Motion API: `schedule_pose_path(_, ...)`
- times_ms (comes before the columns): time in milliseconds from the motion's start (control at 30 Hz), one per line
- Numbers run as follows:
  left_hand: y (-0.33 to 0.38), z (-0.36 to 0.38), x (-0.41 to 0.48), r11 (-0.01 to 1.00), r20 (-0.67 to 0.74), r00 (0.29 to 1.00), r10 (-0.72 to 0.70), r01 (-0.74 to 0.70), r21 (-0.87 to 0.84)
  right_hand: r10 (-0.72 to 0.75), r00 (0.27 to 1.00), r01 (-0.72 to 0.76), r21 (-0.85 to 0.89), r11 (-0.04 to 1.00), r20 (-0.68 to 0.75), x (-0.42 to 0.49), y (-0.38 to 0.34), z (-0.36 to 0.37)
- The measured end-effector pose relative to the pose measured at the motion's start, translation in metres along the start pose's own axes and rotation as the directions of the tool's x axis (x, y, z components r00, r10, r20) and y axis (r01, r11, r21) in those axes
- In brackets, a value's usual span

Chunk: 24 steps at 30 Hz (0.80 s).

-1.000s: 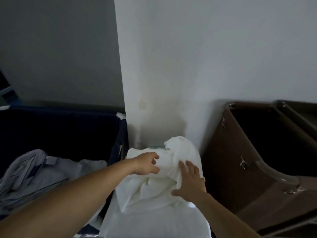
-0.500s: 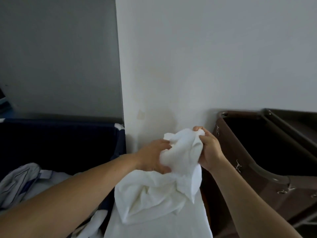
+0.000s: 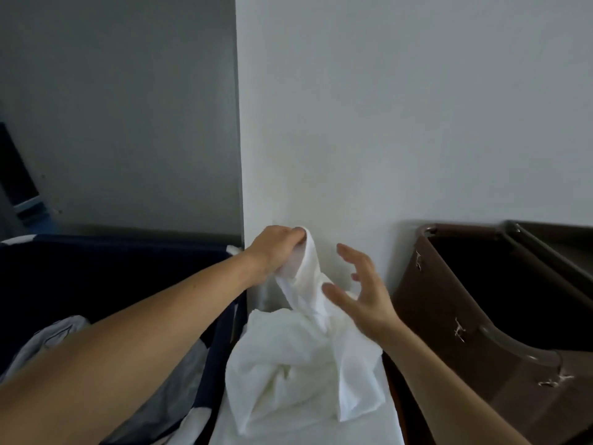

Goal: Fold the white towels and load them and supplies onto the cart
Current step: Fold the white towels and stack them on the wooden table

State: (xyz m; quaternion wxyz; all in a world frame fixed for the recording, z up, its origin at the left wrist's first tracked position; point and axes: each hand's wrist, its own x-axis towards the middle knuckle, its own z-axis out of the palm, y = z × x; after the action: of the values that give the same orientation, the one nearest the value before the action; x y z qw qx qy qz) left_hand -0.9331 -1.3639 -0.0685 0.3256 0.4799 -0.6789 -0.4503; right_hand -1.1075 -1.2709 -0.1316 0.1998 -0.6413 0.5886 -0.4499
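Right hand [image 3: 362, 297] now off towel [image 3: 288, 364]

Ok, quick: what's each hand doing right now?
Left hand: gripping the crumpled white cloth towel.
Right hand: open, fingers spread.

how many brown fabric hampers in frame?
2. One brown fabric hamper stands right of the crumpled white towel; the second sits beyond it at the right edge, cropped. More may be out of view.
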Motion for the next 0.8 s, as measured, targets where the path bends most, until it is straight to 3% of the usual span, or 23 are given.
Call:
schedule_pose_path(67, 0.008, 0.008, 0.001, 0.995, 0.024, 0.998, 0.055, -0.057, 0.08, -0.043, 0.993, 0.067, -0.235, 0.97, 0.105, -0.004, -0.013, 0.014)
schedule_pose_path(167, 0.016, 0.013, 0.001, 0.951, 0.085, 0.979, 0.183, -0.198, 0.236, -0.051, 0.998, 0.039, -0.321, 0.946, -0.028, 0.002, -0.021, 0.022)
schedule_pose_path(267, 0.013, 0.004, 0.002, 0.943, 0.077, 0.968, 0.241, -0.252, 0.219, -0.009, 0.951, -0.024, -0.104, 0.994, -0.31, 0.012, -0.02, 0.0)
schedule_pose_path(333, 0.002, -0.008, 0.004, 0.97, 0.095, 0.972, 0.215, -0.224, 0.096, 0.073, 0.913, -0.045, 0.08, 0.996, -0.402, 0.022, -0.021, -0.025)
schedule_pose_path(433, -0.019, -0.016, -0.004, 0.989, 0.228, 0.965, 0.131, -0.113, -0.093, 0.119, 0.898, -0.02, 0.231, 0.973, -0.423, 0.033, -0.035, -0.051)
schedule_pose_path(600, -0.045, -0.002, -0.02, 0.994, 0.409, 0.911, 0.047, -0.004, -0.106, 0.202, 0.891, 0.083, 0.583, 0.808, -0.407, 0.048, -0.071, -0.079)
schedule_pose_path(667, -0.043, 0.0, -0.025, 0.991, 0.353, 0.934, 0.062, -0.016, -0.131, 0.206, 0.876, 0.091, 0.569, 0.817, -0.436, 0.053, -0.08, -0.094)
schedule_pose_path(800, -0.004, -0.015, -0.019, 0.967, 0.057, 0.987, 0.153, -0.138, -0.214, 0.195, 0.898, -0.036, 0.376, 0.926, -0.394, 0.045, -0.073, -0.101)
